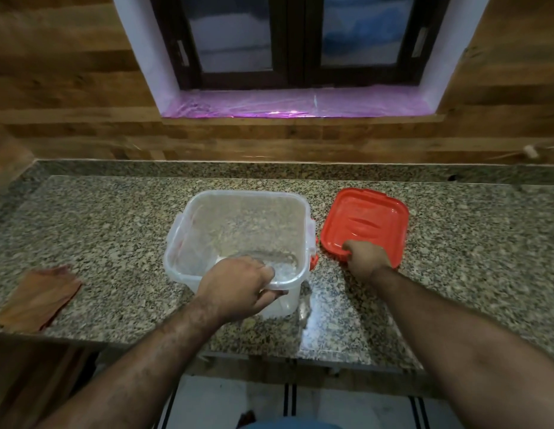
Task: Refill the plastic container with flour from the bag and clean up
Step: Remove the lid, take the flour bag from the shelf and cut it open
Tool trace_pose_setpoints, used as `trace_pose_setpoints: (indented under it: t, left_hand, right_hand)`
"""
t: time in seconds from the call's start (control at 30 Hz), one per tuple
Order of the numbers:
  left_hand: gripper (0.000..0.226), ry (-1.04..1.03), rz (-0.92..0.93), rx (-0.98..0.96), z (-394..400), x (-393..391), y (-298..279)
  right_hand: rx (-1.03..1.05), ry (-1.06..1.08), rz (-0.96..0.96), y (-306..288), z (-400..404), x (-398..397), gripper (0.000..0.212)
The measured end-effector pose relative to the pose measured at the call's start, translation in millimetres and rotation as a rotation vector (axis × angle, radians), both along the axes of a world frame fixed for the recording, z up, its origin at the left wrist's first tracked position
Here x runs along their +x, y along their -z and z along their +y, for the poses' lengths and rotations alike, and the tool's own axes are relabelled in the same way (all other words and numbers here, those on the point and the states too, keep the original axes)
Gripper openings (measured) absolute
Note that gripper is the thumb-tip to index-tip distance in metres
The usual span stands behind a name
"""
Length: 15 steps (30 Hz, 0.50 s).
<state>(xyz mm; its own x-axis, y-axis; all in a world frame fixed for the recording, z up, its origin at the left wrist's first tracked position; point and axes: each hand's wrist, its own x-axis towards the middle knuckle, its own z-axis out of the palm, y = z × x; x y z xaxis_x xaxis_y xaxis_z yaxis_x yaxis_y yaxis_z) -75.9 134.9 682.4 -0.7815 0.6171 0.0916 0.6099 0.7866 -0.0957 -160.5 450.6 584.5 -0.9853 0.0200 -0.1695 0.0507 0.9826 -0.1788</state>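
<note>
A clear square plastic container stands open on the granite counter, with only a thin trace of white flour at its bottom. My left hand grips its near rim, fingers curled over the edge. To its right lies the red lid, flat on the counter with its inner side up. My right hand holds the lid's near edge, thumb on top. No flour bag is in view.
A brownish folded cloth lies at the counter's near left edge. A wood-panel wall and a window with a purple-lined sill rise behind the counter. White floor with dark stripes shows below the counter's front edge.
</note>
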Motion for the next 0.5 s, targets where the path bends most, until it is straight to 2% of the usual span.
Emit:
trace_pose_setpoints:
  t: [0.1, 0.2, 0.3, 0.5]
  left_hand:
    - [0.064, -0.013, -0.017, 0.007, 1, 0, -1]
    - [0.080, -0.061, 0.019, 0.188, -5, 4, -4]
    - [0.085, -0.192, 0.119, 0.458, -16, 7, -18]
    - [0.049, -0.453, 0.311, 0.623, -79, -3, -78]
  right_hand:
    - [-0.304, 0.133, 0.201, -34, -20, -16, 0.027]
    - [-0.513, 0.148, 0.422, -87, -50, -30, 0.021]
    - [-0.579, 0.049, 0.603, -140, -84, -46, 0.019]
    - [-0.502, -0.302, 0.652, -218, -173, -67, 0.015]
